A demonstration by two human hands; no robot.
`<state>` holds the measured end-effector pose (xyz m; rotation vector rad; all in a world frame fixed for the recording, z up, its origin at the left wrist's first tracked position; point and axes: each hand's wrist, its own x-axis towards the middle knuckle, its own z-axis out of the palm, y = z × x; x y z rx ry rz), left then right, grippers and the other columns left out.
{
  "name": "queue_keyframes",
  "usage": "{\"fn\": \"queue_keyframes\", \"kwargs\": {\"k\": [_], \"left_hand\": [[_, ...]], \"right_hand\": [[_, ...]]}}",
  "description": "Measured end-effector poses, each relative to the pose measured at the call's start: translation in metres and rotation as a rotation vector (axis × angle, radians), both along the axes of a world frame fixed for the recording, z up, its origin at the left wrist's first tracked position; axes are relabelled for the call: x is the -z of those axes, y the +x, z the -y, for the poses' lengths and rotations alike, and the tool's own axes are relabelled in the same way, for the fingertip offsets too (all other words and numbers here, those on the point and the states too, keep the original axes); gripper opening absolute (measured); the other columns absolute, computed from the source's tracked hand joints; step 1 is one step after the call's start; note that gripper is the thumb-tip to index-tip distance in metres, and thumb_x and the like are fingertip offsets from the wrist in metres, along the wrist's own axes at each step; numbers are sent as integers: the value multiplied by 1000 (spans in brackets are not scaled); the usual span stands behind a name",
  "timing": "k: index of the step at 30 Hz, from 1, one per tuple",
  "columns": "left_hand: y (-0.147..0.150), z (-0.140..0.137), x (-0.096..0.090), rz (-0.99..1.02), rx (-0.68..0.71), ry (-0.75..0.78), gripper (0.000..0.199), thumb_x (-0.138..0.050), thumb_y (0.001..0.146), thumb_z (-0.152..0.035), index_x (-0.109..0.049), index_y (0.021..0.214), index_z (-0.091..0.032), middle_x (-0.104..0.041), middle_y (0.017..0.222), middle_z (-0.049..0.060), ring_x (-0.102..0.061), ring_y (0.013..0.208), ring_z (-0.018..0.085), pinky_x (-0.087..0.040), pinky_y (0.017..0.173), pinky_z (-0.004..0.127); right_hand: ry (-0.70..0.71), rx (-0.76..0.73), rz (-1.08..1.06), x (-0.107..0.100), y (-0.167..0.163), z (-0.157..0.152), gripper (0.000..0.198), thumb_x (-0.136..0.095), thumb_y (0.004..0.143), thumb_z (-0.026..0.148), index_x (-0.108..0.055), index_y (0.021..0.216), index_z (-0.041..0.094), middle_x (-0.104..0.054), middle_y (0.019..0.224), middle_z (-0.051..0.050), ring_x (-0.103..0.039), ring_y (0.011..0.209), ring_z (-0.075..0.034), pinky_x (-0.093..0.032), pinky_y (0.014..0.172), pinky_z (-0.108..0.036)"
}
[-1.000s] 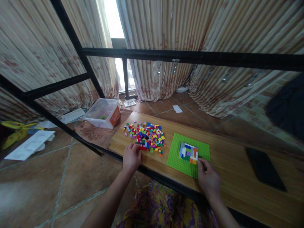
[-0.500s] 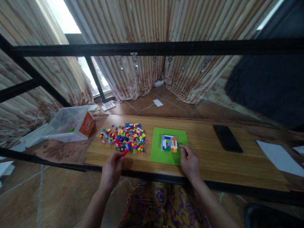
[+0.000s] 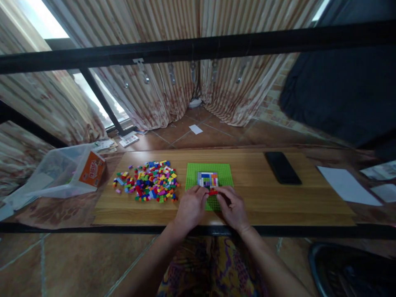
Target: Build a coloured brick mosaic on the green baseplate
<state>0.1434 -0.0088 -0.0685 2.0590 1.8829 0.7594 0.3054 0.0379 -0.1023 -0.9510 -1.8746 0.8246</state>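
My left hand (image 3: 191,207) and my right hand (image 3: 232,207) meet over the near part of a green baseplate (image 3: 225,170). Between their fingertips is a long red brick (image 3: 213,192), pinched at its left end by the left fingers and held at its right end by the right ones. Just beyond the fingers, a squarish build of multicoloured bricks (image 3: 208,177) sits on the plate, its near side hidden by my hands. I cannot tell whether the red brick touches the build.
Loose bricks (image 3: 154,181) lie heaped left of the plate on the wooden board (image 3: 262,206). A clear plastic bin (image 3: 66,165) with an orange label stands further left. To the right are a black phone (image 3: 282,167) and a white sheet (image 3: 348,185). A black bar (image 3: 185,51) crosses behind.
My left hand has carried the red brick from beside the loose bricks over to the baseplate. My right hand has come in from the plate's right edge to meet it. The view has shifted.
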Motion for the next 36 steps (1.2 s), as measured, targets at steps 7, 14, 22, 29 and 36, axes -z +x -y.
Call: {"fn": "queue_keyframes", "kwargs": {"k": [7, 14, 22, 29, 36], "left_hand": [[-4, -25, 7, -200, 80, 23, 22, -42, 96, -24, -63, 96, -20, -65, 91, 5, -58, 87, 19, -43, 81, 33], [-5, -29, 15, -223, 32, 66, 19, -47, 94, -27, -66, 94, -22, -66, 96, 4, -55, 91, 22, -40, 82, 37], [4, -28, 17, -178, -93, 81, 19, -50, 93, -29, -67, 89, -22, -65, 101, 4, -54, 94, 23, -39, 81, 39], [3, -29, 20, -158, -104, 97, 16, -54, 91, -28, -69, 89, -23, -65, 103, 5, -54, 95, 23, -38, 83, 40], [1, -30, 21, -95, -119, 76, 14, -58, 88, -30, -70, 85, -24, -65, 102, 3, -54, 96, 22, -37, 82, 39]], "right_hand": [[-44, 112, 19, 5, -3, -5, 22, -51, 92, 33, -69, 99, 23, -68, 92, -5, -63, 87, -17, -50, 81, -32], [-51, 178, 84, 10, -6, -8, 19, -56, 89, 32, -70, 93, 21, -66, 87, -5, -61, 83, -18, -49, 76, -31], [-73, 254, 78, 10, -5, -10, 21, -54, 89, 33, -69, 87, 20, -66, 84, -5, -62, 78, -18, -48, 72, -30], [-140, 313, 134, 7, -8, -16, 28, -54, 87, 41, -68, 79, 18, -66, 78, -5, -61, 73, -18, -46, 69, -30], [-258, 301, 130, 6, -8, -24, 30, -58, 82, 46, -68, 76, 19, -68, 74, -4, -60, 68, -17, -43, 66, -29]]}}
